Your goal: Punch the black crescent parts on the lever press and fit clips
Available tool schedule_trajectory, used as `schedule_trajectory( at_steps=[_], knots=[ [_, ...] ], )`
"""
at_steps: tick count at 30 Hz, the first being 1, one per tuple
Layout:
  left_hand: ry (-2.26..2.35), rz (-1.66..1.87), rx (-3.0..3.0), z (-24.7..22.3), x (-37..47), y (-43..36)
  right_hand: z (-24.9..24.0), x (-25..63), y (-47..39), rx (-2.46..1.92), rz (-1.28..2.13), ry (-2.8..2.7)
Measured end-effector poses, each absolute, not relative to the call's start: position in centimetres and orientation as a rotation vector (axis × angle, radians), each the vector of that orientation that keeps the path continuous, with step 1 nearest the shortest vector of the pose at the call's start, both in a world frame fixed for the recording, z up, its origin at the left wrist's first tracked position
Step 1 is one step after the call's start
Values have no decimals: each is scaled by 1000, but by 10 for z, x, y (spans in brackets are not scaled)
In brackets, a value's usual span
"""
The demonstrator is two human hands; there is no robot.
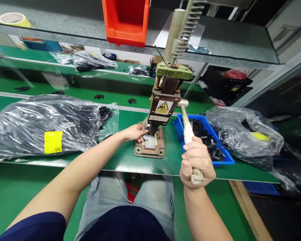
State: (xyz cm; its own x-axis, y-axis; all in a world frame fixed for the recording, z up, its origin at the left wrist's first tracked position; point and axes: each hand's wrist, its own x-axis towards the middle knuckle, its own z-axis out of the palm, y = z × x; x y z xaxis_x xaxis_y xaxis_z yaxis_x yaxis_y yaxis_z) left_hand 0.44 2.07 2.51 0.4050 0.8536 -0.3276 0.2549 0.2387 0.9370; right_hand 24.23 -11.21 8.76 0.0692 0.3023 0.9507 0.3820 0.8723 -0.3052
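Note:
An arbor press (166, 90) stands on the green workbench, with a warning label on its front. My right hand (200, 160) is wrapped round its lever handle (188, 130), which slants down toward me. At the base, my left hand (134, 132) pinches a small dark flat piece (145, 131) just beside the press ram (154, 129). The fingers partly hide this piece, and I cannot tell if the ram touches it. A pale metal plate (149, 144) lies on the press base (140, 152), under and in front of the ram.
A clear bag (72, 125) of dark curved pieces lies left, spilling some at its mouth. To the right are a blue tray (225, 160) of black parts and another plastic bag (245, 134). Above, a shelf holds a red bin (126, 36). Dark pieces (98, 96) lie spaced behind.

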Motion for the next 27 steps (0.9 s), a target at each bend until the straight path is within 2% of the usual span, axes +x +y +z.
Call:
schedule_trajectory(
  at_steps=[12, 17, 21, 27],
  knots=[
    [1271, 400, 1306, 26, 20, 26, 88, 241, -111, -555, -77, -1493],
    [1296, 599, 1454, 30, 20, 1, 89, 245, -106, -534, -105, -1509],
    [1138, 696, 1797, 29, -26, -34, 86, 247, -103, -532, -98, -1490],
    [1833, 381, 2078, 36, -144, -55, 83, 240, -101, -532, -91, -1419]
  ],
)
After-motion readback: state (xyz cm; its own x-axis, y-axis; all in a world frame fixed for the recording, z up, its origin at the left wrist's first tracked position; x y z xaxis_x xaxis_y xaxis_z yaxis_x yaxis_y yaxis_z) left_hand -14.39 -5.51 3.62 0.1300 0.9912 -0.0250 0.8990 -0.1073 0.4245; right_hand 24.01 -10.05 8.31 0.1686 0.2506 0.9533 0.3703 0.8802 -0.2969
